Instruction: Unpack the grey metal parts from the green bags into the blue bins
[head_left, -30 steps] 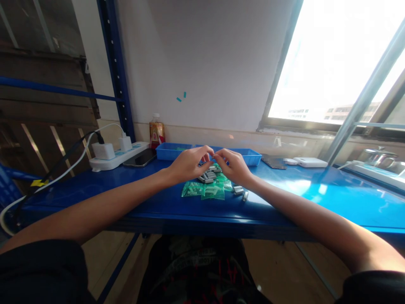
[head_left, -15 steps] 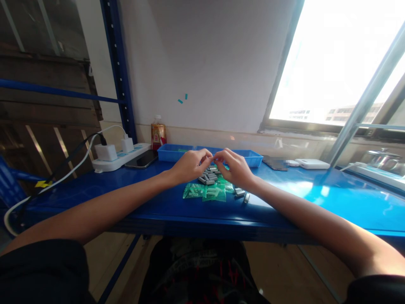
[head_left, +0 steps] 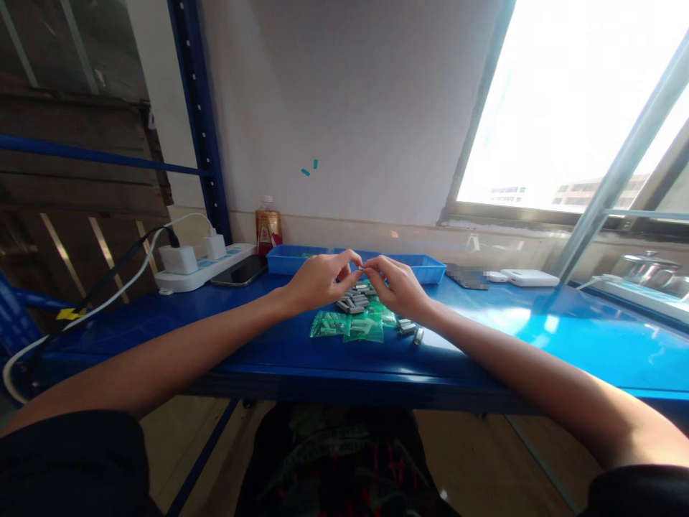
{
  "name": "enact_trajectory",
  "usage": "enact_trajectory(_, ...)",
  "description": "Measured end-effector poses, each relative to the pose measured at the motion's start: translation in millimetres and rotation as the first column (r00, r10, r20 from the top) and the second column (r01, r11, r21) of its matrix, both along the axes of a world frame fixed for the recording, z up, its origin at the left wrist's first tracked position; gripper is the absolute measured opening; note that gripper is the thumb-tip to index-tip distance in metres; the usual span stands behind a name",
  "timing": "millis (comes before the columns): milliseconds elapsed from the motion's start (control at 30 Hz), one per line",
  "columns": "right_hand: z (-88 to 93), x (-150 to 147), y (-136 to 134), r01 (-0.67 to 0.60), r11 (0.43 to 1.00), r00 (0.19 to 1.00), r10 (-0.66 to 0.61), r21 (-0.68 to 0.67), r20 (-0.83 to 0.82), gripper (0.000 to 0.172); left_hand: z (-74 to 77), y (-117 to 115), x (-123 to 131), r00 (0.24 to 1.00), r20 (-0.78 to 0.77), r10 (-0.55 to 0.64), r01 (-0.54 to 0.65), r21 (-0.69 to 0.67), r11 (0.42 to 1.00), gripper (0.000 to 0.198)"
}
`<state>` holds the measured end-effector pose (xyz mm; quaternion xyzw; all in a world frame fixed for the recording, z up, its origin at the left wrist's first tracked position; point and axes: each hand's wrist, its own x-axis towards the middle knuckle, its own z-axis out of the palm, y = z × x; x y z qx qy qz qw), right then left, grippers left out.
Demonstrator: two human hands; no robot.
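My left hand (head_left: 319, 278) and my right hand (head_left: 395, 285) meet fingertip to fingertip above a pile of small grey metal parts (head_left: 355, 298) on the blue table (head_left: 215, 323). Both hands pinch a tiny part between them; it is too small to name. Under and beside the pile lie small green plastic bags (head_left: 349, 324). A few loose grey parts (head_left: 409, 330) lie just below my right wrist.
A blue tray (head_left: 430, 269) stands behind the hands. At the left are a white power strip (head_left: 199, 266) with chargers, a dark phone (head_left: 240, 270) and a bottle (head_left: 268, 228). A white box (head_left: 530, 277) and a metal pot (head_left: 654, 269) sit at the right by the window.
The hands stay together over the pile, with only small finger movements. The view has shifted slightly.
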<state>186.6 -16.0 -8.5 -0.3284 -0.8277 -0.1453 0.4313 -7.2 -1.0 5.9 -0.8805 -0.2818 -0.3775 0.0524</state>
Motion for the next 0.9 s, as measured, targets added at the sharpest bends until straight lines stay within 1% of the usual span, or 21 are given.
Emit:
enact_trajectory(33,-0.2,0,-1,0.0,1.0,1.0,0.0,0.0,0.006,0.012,0.9,0,0,1.0,0.009,0.006,-0.006,-0.004,1.0,0.023)
enact_trajectory(100,-0.4,0,-1,0.001,1.0,1.0,-0.002,0.021,0.014,0.016,2.0,1,0,0.999,0.04,0.008,-0.007,-0.028,1.0,0.027)
enact_trajectory(167,-0.3,1,-2,0.008,0.998,1.0,-0.009,0.062,0.026,0.019,1.8,1,1,0.998,0.061,-0.017,0.022,-0.078,0.997,0.031)
enact_trajectory(267,0.7,1,-3,0.016,0.993,0.998,-0.023,0.118,0.059,0.012,-0.2,1,2,0.994,0.064,-0.087,0.096,-0.162,0.982,0.034)
enact_trajectory(333,1.9,1,-4,0.018,0.99,0.997,-0.028,0.139,0.071,0.011,-1.1,1,2,0.993,0.058,-0.105,0.115,-0.197,0.974,0.036)
enact_trajectory(467,7.1,4,-3,0.035,0.983,0.996,-0.048,0.182,0.069,0.013,1.2,1,1,0.996,-0.016,-0.086,0.079,-0.252,0.965,0.039)
enact_trajectory(567,13.3,12,4,0.067,0.972,0.996,-0.079,0.226,0.044,0.016,5.5,4,-2,0.989,-0.15,-0.018,-0.02,-0.243,0.97,0.036)
enact_trajectory(633,17.0,24,13,0.12,0.963,0.992,-0.124,0.241,0.003,0.019,8.5,8,-6,0.964,-0.258,0.068,-0.123,-0.202,0.972,0.033)
enact_trajectory(733,18.9,50,34,0.26,0.942,0.965,-0.246,0.211,-0.088,0.023,11.5,15,-14,0.891,-0.42,0.172,-0.259,-0.159,0.953,0.033)
enact_trajectory(800,16.6,71,50,0.379,0.916,0.924,-0.367,0.133,-0.108,0.024,11.9,21,-19,0.843,-0.503,0.189,-0.307,-0.162,0.938,0.032)
enact_trajectory(867,11.7,93,64,0.51,0.86,0.858,-0.508,0.018,-0.078,0.024,11.0,25,-24,0.814,-0.553,0.178,-0.325,-0.179,0.929,0.032)
enact_trajectory(900,8.7,102,71,0.56,0.826,0.827,-0.562,-0.059,-0.016,0.023,10.4,27,-25,0.805,-0.569,0.169,-0.33,-0.192,0.924,0.031)
